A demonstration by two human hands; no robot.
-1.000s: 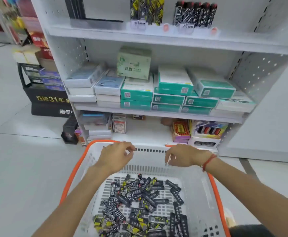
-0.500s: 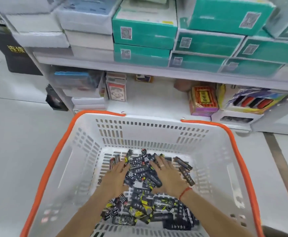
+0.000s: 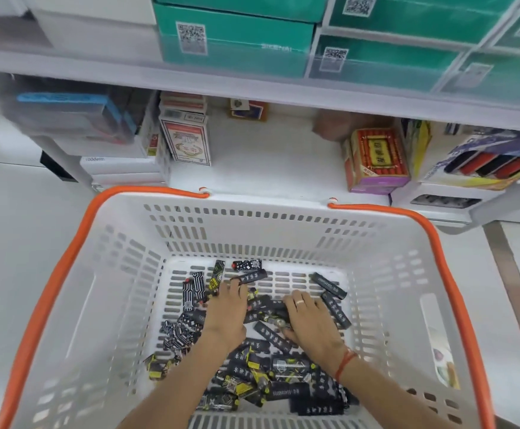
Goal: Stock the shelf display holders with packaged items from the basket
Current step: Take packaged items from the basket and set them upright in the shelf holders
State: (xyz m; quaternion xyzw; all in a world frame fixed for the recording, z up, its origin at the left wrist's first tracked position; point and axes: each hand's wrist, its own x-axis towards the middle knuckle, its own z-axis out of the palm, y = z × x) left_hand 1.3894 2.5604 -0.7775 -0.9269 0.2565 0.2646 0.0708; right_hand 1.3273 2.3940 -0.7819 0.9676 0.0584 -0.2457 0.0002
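Note:
A white basket [image 3: 283,224] with orange handles [image 3: 456,292] stands on the floor before the shelf. Several small black packets [image 3: 283,376] with white or yellow print lie heaped on its bottom. Both of my hands are down in the heap. My left hand [image 3: 226,308] lies on the packets with its fingers bent into them; what they hold is hidden. My right hand [image 3: 309,320] curls thumb and fingers round a few packets near the middle. The display holders are out of view.
Just beyond the basket is the bottom shelf [image 3: 261,168], holding card boxes [image 3: 187,140], a red and purple box [image 3: 376,156] and a lighter display box [image 3: 487,162]. Teal cartons [image 3: 234,41] fill the shelf above. Grey floor lies on both sides.
My hands dropped from the basket's far rim into the heap. Since half a second ago the fingers, then spread flat, have drawn together and the right hand has curled round packets. The view tilted further down.

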